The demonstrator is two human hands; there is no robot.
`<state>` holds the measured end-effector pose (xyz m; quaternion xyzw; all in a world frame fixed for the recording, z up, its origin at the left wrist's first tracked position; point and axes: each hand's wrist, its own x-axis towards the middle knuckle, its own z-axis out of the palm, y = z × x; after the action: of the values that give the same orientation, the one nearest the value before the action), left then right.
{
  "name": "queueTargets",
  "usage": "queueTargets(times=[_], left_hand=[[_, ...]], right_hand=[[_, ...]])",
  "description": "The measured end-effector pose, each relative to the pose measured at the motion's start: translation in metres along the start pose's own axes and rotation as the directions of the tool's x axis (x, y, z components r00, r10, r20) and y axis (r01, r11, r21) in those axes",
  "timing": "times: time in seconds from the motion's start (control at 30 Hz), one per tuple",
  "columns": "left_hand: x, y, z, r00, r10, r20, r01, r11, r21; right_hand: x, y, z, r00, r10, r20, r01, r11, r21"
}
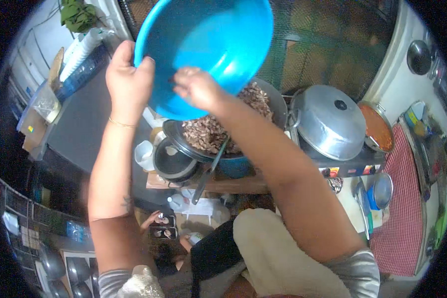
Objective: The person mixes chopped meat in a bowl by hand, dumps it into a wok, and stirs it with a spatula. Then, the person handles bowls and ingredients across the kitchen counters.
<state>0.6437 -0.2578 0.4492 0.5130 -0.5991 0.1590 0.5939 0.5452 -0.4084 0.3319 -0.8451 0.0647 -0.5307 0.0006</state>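
Note:
My left hand [130,79] grips the rim of a large blue plastic basin [243,35], which is tilted above a wide pot. My right hand [197,88] is inside the basin near its lower side, fingers curled and slightly blurred; a small dark bit shows at the fingertips. Below the basin, the pot [279,102] is heaped with chopped brownish pieces [208,133] that look like meat. A long-handled utensil [211,174] leans out of the pot toward me, its far end buried in the pieces. The basin hides part of the pot.
Right of the pot, a domed metal lid [328,124] sits on the stove beside a pan of red-orange sauce [377,126]. Further right hangs a red checkered cloth [400,208]. A dark round container [174,161] stands left. Below, another person's hand [151,219] is visible.

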Motion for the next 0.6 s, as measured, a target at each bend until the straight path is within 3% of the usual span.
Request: queueTargets(times=[0.13, 0.23, 0.27, 0.33, 0.4, 0.43, 0.5, 0.57, 0.6], left_hand=[[-0.007, 0.005, -0.022, 1.0, -0.006, -0.007, 0.005, 0.998, -0.055], [-0.01, -0.016, -0.044, 0.997, 0.08, -0.003, -0.077, 0.973, 0.217], [-0.012, -0.024, -0.048, 0.995, 0.1, -0.004, -0.094, 0.949, 0.3], [-0.014, -0.035, -0.05, 0.992, 0.036, -0.118, -0.011, 0.979, 0.205], [-0.019, -0.043, -0.055, 0.982, -0.037, -0.184, 0.064, 0.988, 0.142], [-0.018, -0.045, -0.06, 0.971, -0.003, -0.241, 0.068, 0.963, 0.26], [-0.018, -0.053, -0.07, 0.947, 0.086, -0.31, 0.068, 0.887, 0.456], [-0.025, -0.106, -0.104, 0.966, -0.178, -0.189, 0.223, 0.942, 0.252], [-0.037, -0.079, -0.103, 0.997, 0.069, 0.017, -0.051, 0.528, 0.848]], right_hand=[[-0.02, 0.007, 0.033, 0.991, 0.106, 0.084, -0.078, 0.955, -0.285], [-0.042, 0.026, 0.017, 0.948, 0.265, 0.175, -0.112, 0.795, -0.597], [-0.047, 0.029, 0.015, 0.913, 0.339, 0.229, -0.122, 0.76, -0.638], [-0.053, 0.029, 0.008, 0.81, 0.496, 0.312, -0.136, 0.676, -0.724], [-0.048, 0.029, 0.005, 0.608, 0.573, 0.55, -0.207, 0.783, -0.587], [-0.045, 0.022, -0.009, 0.474, 0.595, 0.649, -0.274, 0.8, -0.533], [-0.054, 0.011, -0.02, 0.511, 0.524, 0.682, -0.193, 0.843, -0.503], [-0.064, -0.003, -0.041, 0.585, 0.483, 0.651, -0.152, 0.854, -0.497], [-0.072, -0.015, -0.065, 0.686, 0.47, 0.556, -0.334, 0.882, -0.334]])
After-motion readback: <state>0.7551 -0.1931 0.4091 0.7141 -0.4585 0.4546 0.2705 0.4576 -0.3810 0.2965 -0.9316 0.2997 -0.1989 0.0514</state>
